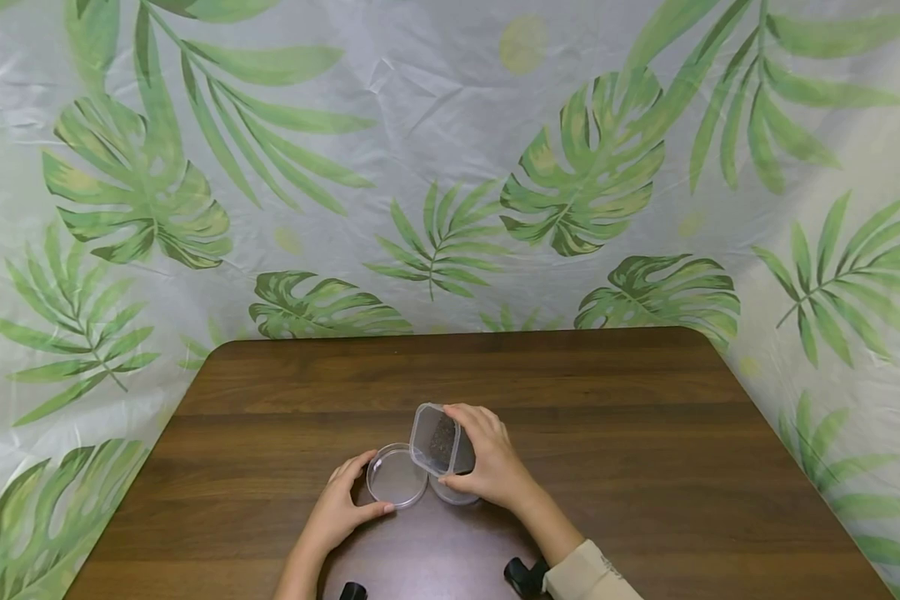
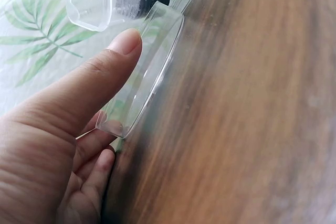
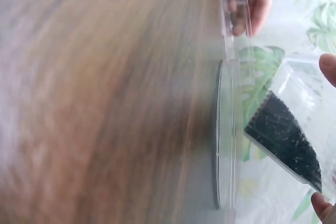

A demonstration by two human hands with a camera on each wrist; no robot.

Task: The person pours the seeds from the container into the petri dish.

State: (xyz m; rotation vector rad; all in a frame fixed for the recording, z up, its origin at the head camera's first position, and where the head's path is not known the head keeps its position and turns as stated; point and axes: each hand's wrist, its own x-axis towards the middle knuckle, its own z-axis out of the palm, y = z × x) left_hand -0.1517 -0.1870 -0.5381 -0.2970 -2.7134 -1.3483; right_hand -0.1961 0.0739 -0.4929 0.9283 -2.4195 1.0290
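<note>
Apparently mid-tip: left hand (image 1: 337, 504) pinches the clear dish (image 1: 396, 482) on the tabletop (image 1: 645, 425); right hand (image 1: 495, 467), grip clamped round the tub (image 1: 422, 435), holds it tilted above that dish's right side. Judged best: brace the dish, bring the lip inside its rim, tip slowly lest dark granules (image 1: 442, 442) rush. Partly hidden beneath the tub, right of the dish: a 2nd round piece (image 1: 459, 497), dish or lid unclear.
</note>
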